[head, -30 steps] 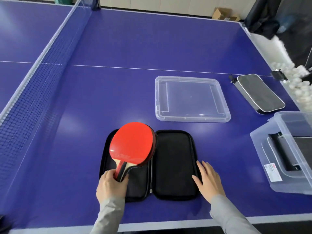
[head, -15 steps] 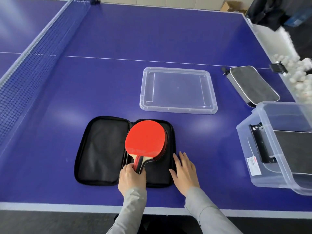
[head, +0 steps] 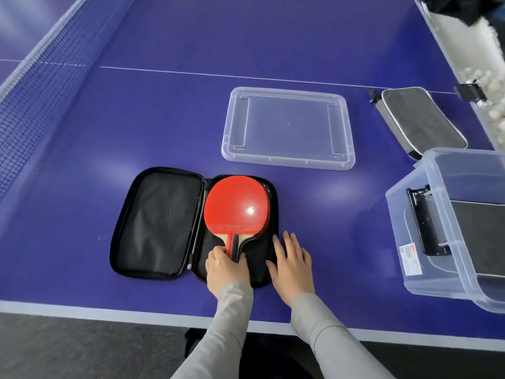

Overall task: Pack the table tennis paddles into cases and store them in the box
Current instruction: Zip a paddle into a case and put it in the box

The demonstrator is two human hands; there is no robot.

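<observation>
Paddle (head: 236,206): red rubber face up, lying in the R half of the open case; handle points to 6 o'clock, toward the person.
Open case (head: 157,228): black, unzipped, spread flat near the table's front edge; L half holds nothing, lining showing; zip spine runs between the two halves.
L hand (head: 226,272): fingers curled round the paddle handle, thumb at the L side of the grip; hand sits over the near end of the case's R half.
R hand (head: 291,262): flat, fingers straight and slightly spread, palm down on the case's R edge and the table just beside it, at 3 o'clock from the L hand.
Sleeves: grey, both forearms come in from 6 o'clock.
Lid (head: 288,128): clear plastic, lying flat on the table at 1 o'clock from the paddle, well apart from the case.
Closed case (head: 420,123): dark w/ silver trim, zipped, flat on the table at 3 o'clock from the lid, near the R table edge.
Box (head: 453,228): clear tub at 3 o'clock from the paddle, partly cut off by the frame edge; a dark case lies inside; white label on its near wall.
Table (head: 191,36): blue ping-pong top, white lines.
Net (head: 35,86): at 10 o'clock.
Balls (head: 497,110): white, heaped past the R edge; blurred, count n/a.
</observation>
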